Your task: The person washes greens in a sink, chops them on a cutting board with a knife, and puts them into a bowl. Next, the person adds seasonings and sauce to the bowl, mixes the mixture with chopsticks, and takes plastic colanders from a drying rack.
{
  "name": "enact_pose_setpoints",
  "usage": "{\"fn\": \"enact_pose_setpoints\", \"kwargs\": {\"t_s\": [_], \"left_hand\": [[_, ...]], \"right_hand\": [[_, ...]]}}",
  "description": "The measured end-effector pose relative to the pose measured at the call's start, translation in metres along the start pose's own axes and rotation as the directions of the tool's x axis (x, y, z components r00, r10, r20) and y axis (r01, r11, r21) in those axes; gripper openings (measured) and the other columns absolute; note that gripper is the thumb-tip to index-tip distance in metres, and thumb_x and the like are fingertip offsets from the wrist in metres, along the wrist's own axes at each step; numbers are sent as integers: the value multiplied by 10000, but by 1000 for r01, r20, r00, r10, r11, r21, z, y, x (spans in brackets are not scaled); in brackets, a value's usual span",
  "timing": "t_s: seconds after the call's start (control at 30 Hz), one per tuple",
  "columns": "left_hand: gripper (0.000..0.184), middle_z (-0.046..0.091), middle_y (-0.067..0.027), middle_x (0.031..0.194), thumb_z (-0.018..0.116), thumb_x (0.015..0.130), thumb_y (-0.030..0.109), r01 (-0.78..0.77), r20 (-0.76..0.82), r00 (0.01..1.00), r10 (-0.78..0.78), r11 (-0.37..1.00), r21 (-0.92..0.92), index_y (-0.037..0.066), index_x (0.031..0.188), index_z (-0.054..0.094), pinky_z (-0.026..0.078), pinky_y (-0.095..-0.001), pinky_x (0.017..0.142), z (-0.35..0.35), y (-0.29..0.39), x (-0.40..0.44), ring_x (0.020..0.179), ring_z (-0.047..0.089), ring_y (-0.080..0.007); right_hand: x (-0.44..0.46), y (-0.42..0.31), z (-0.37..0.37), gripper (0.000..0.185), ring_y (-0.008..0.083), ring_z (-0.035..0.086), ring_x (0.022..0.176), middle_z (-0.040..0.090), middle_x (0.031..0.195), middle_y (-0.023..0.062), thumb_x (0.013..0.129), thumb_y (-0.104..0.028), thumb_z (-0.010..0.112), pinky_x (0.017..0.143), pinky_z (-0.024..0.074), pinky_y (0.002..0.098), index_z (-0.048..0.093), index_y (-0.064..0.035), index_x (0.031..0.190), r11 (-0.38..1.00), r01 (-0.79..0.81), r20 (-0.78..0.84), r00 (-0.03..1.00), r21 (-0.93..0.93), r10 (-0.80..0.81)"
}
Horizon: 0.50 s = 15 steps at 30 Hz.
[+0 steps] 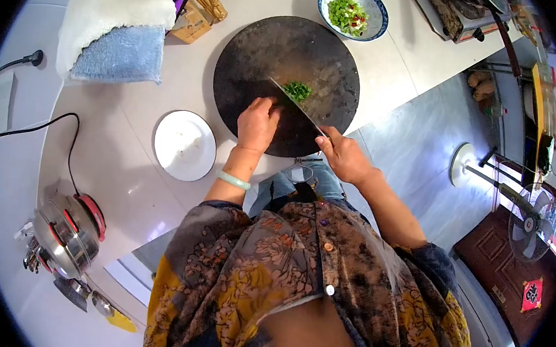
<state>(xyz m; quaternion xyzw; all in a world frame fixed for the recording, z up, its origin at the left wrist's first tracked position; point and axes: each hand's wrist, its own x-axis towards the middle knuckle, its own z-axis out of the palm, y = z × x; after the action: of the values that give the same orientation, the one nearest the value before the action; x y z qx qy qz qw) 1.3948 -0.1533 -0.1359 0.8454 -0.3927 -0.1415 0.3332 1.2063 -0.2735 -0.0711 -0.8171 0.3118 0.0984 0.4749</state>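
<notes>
A round dark chopping board (254, 49) lies on the counter in front of me. My right hand (345, 155) is wrapped round the handle of a kitchen knife (298, 108), whose blade slants over the board and is seen nearly edge-on. Just beyond the blade sits a small pile of chopped greens (298, 91). On the near side of the knife, my left hand (257, 125) rests over the board with its fingers curled and closed. Whatever those fingers hold, if anything, is hidden. A pale green bangle (233, 181) circles my left wrist.
Left of the board stands a white plate (185, 146). A blue-rimmed bowl (378, 24) holds chopped greens with red and white bits. Towels (122, 53), a small box (190, 25) and a steel pot (66, 236) occupy the left side. A fan (532, 223) stands at right.
</notes>
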Motion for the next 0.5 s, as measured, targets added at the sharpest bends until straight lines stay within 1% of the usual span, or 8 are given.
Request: {"fn": "enact_pose_setpoints", "kwargs": {"t_s": [0.07, 0.17, 0.27, 0.37, 0.5], "left_hand": [[166, 650, -156, 878, 673, 784, 124, 41, 20, 999, -40, 998, -42, 30, 919, 650, 519, -401, 702, -2, 1, 0, 805, 629, -353], [170, 676, -157, 842, 674, 794, 84, 51, -14, 998, -54, 986, -158, 14, 948, 665, 519, -345, 682, 0, -3, 0, 743, 666, -302], [170, 682, -165, 851, 670, 805, 77, 83, 1, 996, -85, 972, -218, 2, 958, 662, 518, -324, 688, -1, -2, 0, 748, 676, -269], [175, 682, -171, 843, 672, 805, 73, 117, 6, 993, -117, 981, -153, -5, 961, 657, 516, -321, 687, 2, -7, -1, 737, 676, -260], [180, 688, -166, 844, 675, 810, 76, 140, 14, 990, -140, 973, -184, -6, 969, 654, 515, -312, 693, -2, -4, -1, 738, 678, -243]], "right_hand": [[-3, -6, -5, 449, 457, 616, 839, 628, 802, 283, 984, -365, 444, 712, 481, 492, 488, 4, 1235, 999, -11, 17, 1000, 32, 11], [-10, -16, -9, 449, 460, 614, 834, 629, 811, 285, 981, -366, 449, 714, 481, 498, 490, 2, 1235, 999, -13, 20, 1000, 39, 13], [-9, -11, 4, 451, 460, 618, 826, 631, 815, 285, 980, -365, 450, 714, 484, 500, 487, 3, 1238, 1000, -10, 15, 1000, -12, 10], [-3, -6, 9, 458, 458, 620, 833, 632, 822, 285, 980, -367, 451, 724, 484, 500, 480, 4, 1247, 999, -20, -5, 1000, 32, 21], [-7, -5, 7, 467, 457, 621, 835, 632, 835, 290, 980, -378, 445, 727, 483, 502, 482, 4, 1246, 998, -24, 12, 1000, 63, 23]]}}
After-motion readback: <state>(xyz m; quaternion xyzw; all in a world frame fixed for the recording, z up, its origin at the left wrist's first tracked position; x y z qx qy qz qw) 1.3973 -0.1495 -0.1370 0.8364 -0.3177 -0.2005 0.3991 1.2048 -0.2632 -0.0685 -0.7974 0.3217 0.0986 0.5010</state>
